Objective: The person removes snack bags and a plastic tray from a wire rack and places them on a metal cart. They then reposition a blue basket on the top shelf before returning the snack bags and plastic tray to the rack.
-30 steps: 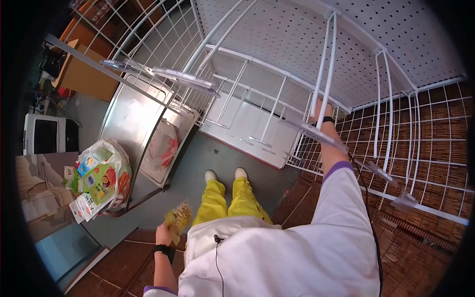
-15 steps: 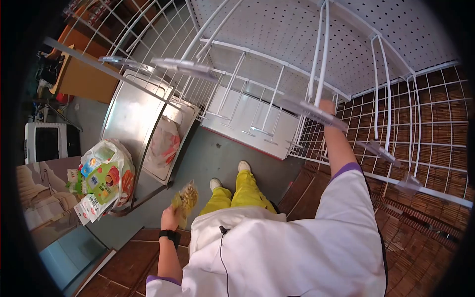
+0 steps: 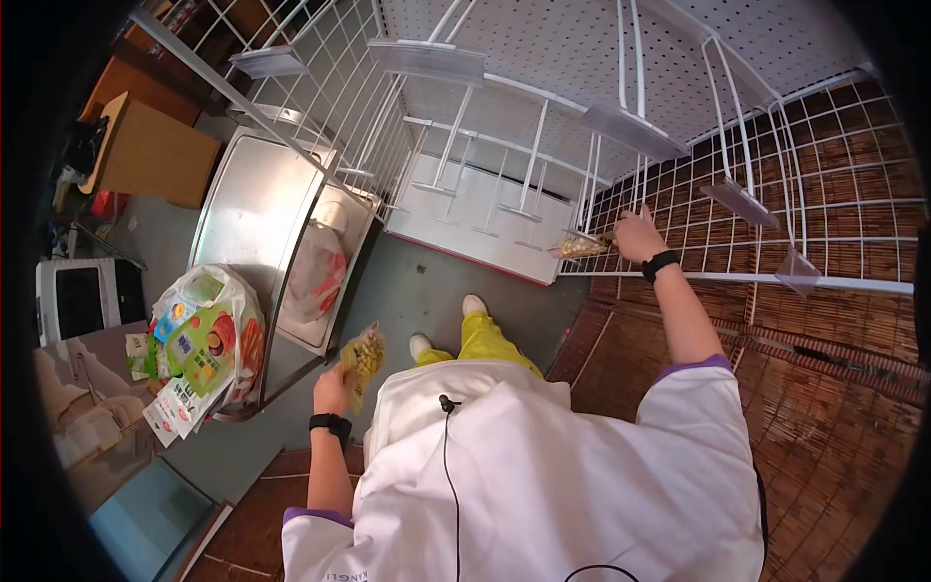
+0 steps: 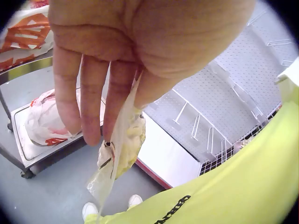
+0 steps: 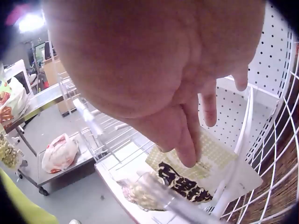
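Observation:
In the head view my left hand (image 3: 332,393) pinches a clear and yellow snack packet (image 3: 366,359), full of small pale pieces, beside the left hip. Its film (image 4: 124,140) stands edge-on between thumb and fingers in the left wrist view. My right hand (image 3: 638,236) is at the lower right of a white wire rack, at a second snack packet (image 3: 579,247). Seen from the right wrist, thumb and forefinger come together on this packet's yellow-checked part (image 5: 208,151), above its dark label. A white wire hook (image 5: 233,154) crosses in front of the packet.
Clear tag holders (image 3: 635,131) tip the rack's hooks, against a perforated back panel (image 3: 543,39) and side grids (image 3: 844,194). Left stands a metal trolley (image 3: 252,204) with a bulging bag of packets (image 3: 208,339) on top and another bag (image 3: 315,272) below.
My right hand has come down and back towards me from among the hooks. A snack packet now shows beside it. The left hand has risen slightly, still holding its packet.

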Motion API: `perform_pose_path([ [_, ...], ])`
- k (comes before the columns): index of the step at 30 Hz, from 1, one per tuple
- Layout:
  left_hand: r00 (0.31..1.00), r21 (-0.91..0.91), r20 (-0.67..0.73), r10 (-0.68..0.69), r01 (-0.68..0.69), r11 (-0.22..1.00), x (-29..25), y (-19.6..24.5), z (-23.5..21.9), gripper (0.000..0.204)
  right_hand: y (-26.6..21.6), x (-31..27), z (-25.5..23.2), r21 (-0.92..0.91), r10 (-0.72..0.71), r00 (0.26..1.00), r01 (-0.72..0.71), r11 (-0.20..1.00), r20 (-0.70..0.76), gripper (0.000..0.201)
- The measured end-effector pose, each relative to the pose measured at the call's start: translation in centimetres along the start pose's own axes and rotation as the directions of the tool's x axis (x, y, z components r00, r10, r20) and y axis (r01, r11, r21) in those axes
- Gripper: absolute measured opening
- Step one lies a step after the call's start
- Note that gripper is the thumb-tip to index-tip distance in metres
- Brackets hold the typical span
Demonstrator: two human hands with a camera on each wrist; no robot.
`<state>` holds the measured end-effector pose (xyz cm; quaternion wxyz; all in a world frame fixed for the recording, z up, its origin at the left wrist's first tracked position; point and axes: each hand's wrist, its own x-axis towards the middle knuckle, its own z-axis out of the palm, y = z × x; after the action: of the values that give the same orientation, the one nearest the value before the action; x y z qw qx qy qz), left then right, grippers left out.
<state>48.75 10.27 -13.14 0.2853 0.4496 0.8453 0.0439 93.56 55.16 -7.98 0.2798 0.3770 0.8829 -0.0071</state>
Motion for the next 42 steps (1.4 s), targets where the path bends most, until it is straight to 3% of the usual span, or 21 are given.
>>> perform_pose_path([
  [6,0.999,-0.016,-0.007,0.048,-0.048,0.999,0.4,0.8,-1.5,0.020,-2.8,-2.4,-0.1,-0.069,-0.046,0.996,0.051,0.996,0.072,0.017],
  [11,0.995,0.024,-0.038,0.095,-0.094,0.995,0.7,0.6,-1.5,0.018,-4.3,-3.7,-0.4,-0.124,-0.037,0.999,0.035,0.992,-0.013,0.017],
  [14,0.994,0.021,-0.047,0.102,-0.101,0.995,0.9,0.9,-1.6,0.018,-5.8,-4.0,-0.2,-0.273,-0.166,0.984,0.144,0.951,-0.059,0.017],
  [15,0.992,0.025,-0.041,0.116,-0.115,0.993,0.9,1.0,-1.6,0.017,-6.0,-4.1,0.6,-0.232,-0.219,0.966,0.184,0.955,-0.134,0.017],
  [18,0.995,0.037,-0.016,0.101,-0.101,0.994,1.0,1.3,-1.7,0.016,-7.0,-4.0,0.5,-0.189,-0.174,0.969,0.141,0.972,-0.173,0.019],
  [21,0.972,0.048,-0.149,0.182,-0.177,0.983,0.6,1.1,-1.5,0.014,-6.8,-3.6,2.1,-0.019,-0.112,0.967,0.111,0.994,-0.228,0.020],
  [22,0.985,0.104,-0.092,0.148,-0.138,0.985,0.5,1.4,-2.0,0.016,-7.4,-4.1,0.7,-0.025,-0.135,0.974,0.132,0.991,-0.184,0.022],
  [23,0.967,0.110,-0.176,0.183,-0.165,0.980,0.4,0.7,-1.0,0.016,-7.5,-3.7,0.6,-0.001,-0.134,0.975,0.136,0.991,-0.175,0.023],
  [24,0.967,0.147,-0.163,0.197,-0.174,0.974,0.1,1.1,-1.9,0.014,-7.8,-4.0,0.1,-0.036,-0.221,0.953,0.218,0.975,-0.206,0.023],
  [25,0.964,0.154,-0.156,0.213,-0.189,0.970,0.0,1.2,-1.9,0.013,-7.8,-3.9,1.2,-0.048,-0.290,0.849,0.301,0.953,-0.441,0.017],
  [26,0.965,0.138,-0.156,0.210,-0.189,0.972,-0.3,1.4,-2.6,0.012,-8.9,-3.9,-0.6,0.030,-0.205,0.961,0.214,0.976,-0.185,0.013],
  [27,0.963,0.121,-0.152,0.222,-0.205,0.971,-0.6,1.9,-3.3,0.012,-9.0,-3.6,-0.3,0.067,-0.217,0.962,0.231,0.971,-0.163,0.013],
  [30,0.965,0.151,-0.162,0.208,-0.184,0.971,-1.5,3.2,-5.2,0.011,-13.0,-5.5,-4.7,0.201,-0.296,0.932,0.337,0.920,-0.210,0.012],
  [33,0.943,0.061,-0.191,0.272,-0.265,0.962,-2.1,4.8,-6.5,0.010,-16.7,-6.1,-8.2,0.298,-0.325,0.921,0.378,0.876,-0.213,0.014],
  [35,0.867,0.121,-0.294,0.403,-0.384,0.915,-2.2,5.3,-7.1,0.011,-19.8,-6.2,-10.7,0.341,-0.337,0.912,0.401,0.850,-0.233,0.016],
  [37,0.859,0.133,-0.276,0.432,-0.411,0.902,-2.3,6.0,-8.0,0.013,-23.4,-6.3,-13.6,0.394,-0.365,0.895,0.441,0.806,-0.257,0.015],
  [38,0.795,0.178,-0.356,0.492,-0.459,0.870,-2.4,6.5,-8.6,0.013,-25.3,-6.3,-14.8,0.386,-0.363,0.894,0.443,0.809,-0.264,0.015],
  [39,0.716,0.229,-0.426,0.553,-0.505,0.832,-2.6,6.9,-9.1,0.014,-27.2,-6.3,-16.0,0.377,-0.432,0.850,0.522,0.765,-0.301,0.015],
  [42,0.725,0.261,-0.363,0.585,-0.523,0.811,-3.2,7.6,-11.3,0.015,-32.7,-6.5,-19.1,0.286,-0.601,0.665,0.740,0.609,-0.443,0.014],
])
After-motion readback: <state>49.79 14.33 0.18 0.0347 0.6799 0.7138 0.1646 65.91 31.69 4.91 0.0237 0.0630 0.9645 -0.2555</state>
